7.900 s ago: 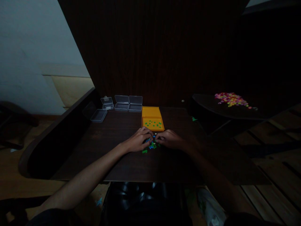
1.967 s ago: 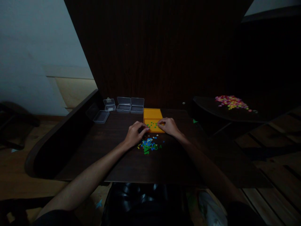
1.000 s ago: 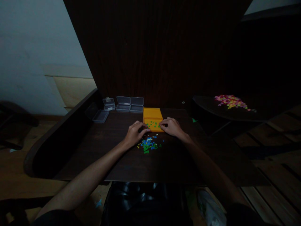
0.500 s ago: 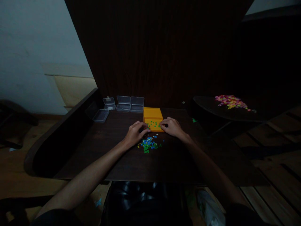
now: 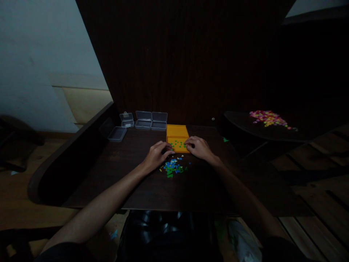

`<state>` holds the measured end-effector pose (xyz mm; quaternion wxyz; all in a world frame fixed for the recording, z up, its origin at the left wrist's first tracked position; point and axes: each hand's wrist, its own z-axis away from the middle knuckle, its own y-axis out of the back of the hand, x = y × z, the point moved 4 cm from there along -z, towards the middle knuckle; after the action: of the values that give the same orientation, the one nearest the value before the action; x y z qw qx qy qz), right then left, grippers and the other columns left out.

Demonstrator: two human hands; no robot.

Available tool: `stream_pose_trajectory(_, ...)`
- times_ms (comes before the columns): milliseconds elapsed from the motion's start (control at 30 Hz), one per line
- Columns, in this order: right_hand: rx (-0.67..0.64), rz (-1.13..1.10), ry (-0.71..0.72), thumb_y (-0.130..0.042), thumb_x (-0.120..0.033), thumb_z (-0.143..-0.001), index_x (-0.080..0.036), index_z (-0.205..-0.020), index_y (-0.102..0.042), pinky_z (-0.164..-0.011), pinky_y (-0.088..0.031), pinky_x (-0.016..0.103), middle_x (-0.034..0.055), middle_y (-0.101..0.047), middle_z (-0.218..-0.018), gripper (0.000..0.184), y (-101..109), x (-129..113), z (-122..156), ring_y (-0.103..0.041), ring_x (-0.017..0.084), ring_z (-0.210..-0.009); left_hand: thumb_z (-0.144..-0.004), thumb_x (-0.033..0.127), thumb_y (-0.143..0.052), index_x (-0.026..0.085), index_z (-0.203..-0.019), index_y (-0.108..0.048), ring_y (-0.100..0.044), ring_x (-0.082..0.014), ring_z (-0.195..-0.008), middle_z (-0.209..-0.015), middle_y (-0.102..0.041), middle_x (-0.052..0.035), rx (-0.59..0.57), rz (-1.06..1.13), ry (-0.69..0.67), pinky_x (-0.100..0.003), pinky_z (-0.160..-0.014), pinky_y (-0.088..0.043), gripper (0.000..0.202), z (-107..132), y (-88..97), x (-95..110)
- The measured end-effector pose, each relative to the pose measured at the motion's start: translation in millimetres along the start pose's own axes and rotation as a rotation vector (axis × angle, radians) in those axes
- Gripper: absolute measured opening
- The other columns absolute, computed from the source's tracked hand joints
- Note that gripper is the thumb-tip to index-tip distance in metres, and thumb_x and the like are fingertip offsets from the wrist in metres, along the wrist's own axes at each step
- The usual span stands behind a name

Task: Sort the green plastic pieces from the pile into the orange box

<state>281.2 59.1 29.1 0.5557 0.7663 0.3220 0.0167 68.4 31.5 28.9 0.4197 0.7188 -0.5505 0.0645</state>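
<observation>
The yellow box (image 5: 177,131) stands with its lid raised toward the back panel. Small green pieces (image 5: 180,146) lie scattered in its front tray. At the tray's left front corner is my left hand (image 5: 158,153), thumb and forefinger apart, tips over the edge, with no held thing visible. My right hand (image 5: 200,148) reaches over the right edge, fingertips pinched together beside a green piece; what they grip is too small to make out. Just in front of the box lies a loose pile of tiny blue, green, white and yellow pieces (image 5: 172,166).
Clear plastic cases (image 5: 151,124) stand with lids up at the back left; another flat clear case (image 5: 117,134) lies nearer. A heap of pink, red and yellow bits (image 5: 269,118) sits on a dark side shelf. A raised wooden side (image 5: 73,153) bounds the dark tabletop (image 5: 120,160).
Almost nothing differs. Both hands stay at the box, and the right fingertips have shifted very slightly.
</observation>
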Motion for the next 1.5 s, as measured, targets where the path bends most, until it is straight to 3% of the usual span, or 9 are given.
stream_pose_trajectory(233, -0.011, -0.431, -0.006, -0.061, -0.032, -0.087, -0.016, -0.086, -0.074, -0.058, -0.043, 0.024, 0.0047, -0.07, -0.079, 0.021, -4, -32, -1, -0.058, 0.014, -0.066, -0.085, 0.026, -0.07, 0.016, -0.092, -0.064, -0.068, -0.015, -0.078, -0.082, -0.069, -0.0034, 0.036, -0.047, -0.109, -0.027, -0.073, -0.056, 0.014, 2, 2.2, 1)
stream_pose_trajectory(467, -0.082, -0.565, -0.062, -0.064, -0.041, -0.084, -0.016, -0.087, -0.073, -0.049, -0.033, 0.022, 0.0006, -0.064, -0.069, 0.027, -16, -37, 2, -0.047, 0.01, -0.055, -0.088, 0.028, -0.066, 0.016, -0.094, -0.063, -0.068, -0.0158, -0.079, -0.084, -0.071, -0.0044, 0.028, -0.074, -0.172, -0.027, -0.073, -0.056, 0.013, 3, 3.3, 5)
stream_pose_trajectory(700, 0.017, -0.452, 0.075, -0.065, -0.034, -0.085, -0.017, -0.084, -0.073, -0.054, -0.039, 0.024, 0.0022, -0.065, -0.072, 0.019, -9, -47, 2, -0.05, 0.011, -0.058, -0.091, 0.03, -0.061, 0.017, -0.101, -0.063, -0.07, -0.0173, -0.081, -0.087, -0.074, -0.0059, -0.005, -0.083, -0.173, -0.029, -0.075, -0.057, 0.016, 4, 1.6, 4)
stream_pose_trajectory(933, 0.098, -0.314, 0.172, -0.057, -0.027, -0.089, -0.02, -0.091, -0.074, -0.07, -0.052, 0.03, 0.0069, -0.072, -0.087, 0.018, -6, -57, 6, -0.065, 0.018, -0.075, -0.088, 0.027, -0.065, 0.02, -0.106, -0.063, -0.073, -0.0174, -0.084, -0.092, -0.076, -0.0032, 0.042, -0.025, -0.008, -0.029, -0.082, -0.058, 0.019, 6, -1.4, -5)
stream_pose_trajectory(1233, 0.08, -0.241, 0.182, -0.056, -0.024, -0.089, -0.02, -0.088, -0.073, -0.073, -0.052, 0.029, 0.0059, -0.072, -0.087, 0.017, -6, -49, 5, -0.066, 0.017, -0.078, -0.084, 0.026, -0.07, 0.023, -0.128, -0.05, -0.072, -0.0204, -0.098, -0.099, -0.076, -0.0021, -0.062, 0.047, 0.109, -0.035, -0.09, -0.055, 0.047, 3, -5.5, -7)
stream_pose_trajectory(1367, 0.103, -0.207, 0.137, -0.059, -0.023, -0.088, -0.019, -0.083, -0.073, -0.07, -0.05, 0.028, 0.0058, -0.071, -0.082, 0.015, -3, -31, 2, -0.064, 0.017, -0.074, -0.087, 0.021, -0.064, 0.019, -0.12, -0.057, -0.068, -0.0204, -0.098, -0.105, -0.072, -0.007, -0.081, -0.095, 0.041, -0.036, -0.087, -0.055, 0.034, 0, -3.0, -12)
stream_pose_trajectory(1500, 0.096, -0.169, 0.064, -0.063, -0.021, -0.084, -0.018, -0.081, -0.075, -0.07, -0.049, 0.028, 0.0061, -0.068, -0.083, 0.012, -5, -11, -2, -0.063, 0.017, -0.076, -0.088, 0.019, -0.06, 0.018, -0.105, -0.065, -0.062, -0.0228, -0.095, -0.098, -0.071, -0.0076, -0.134, -0.229, -0.044, -0.039, -0.086, -0.053, 0.018, -2, -2.0, -14)
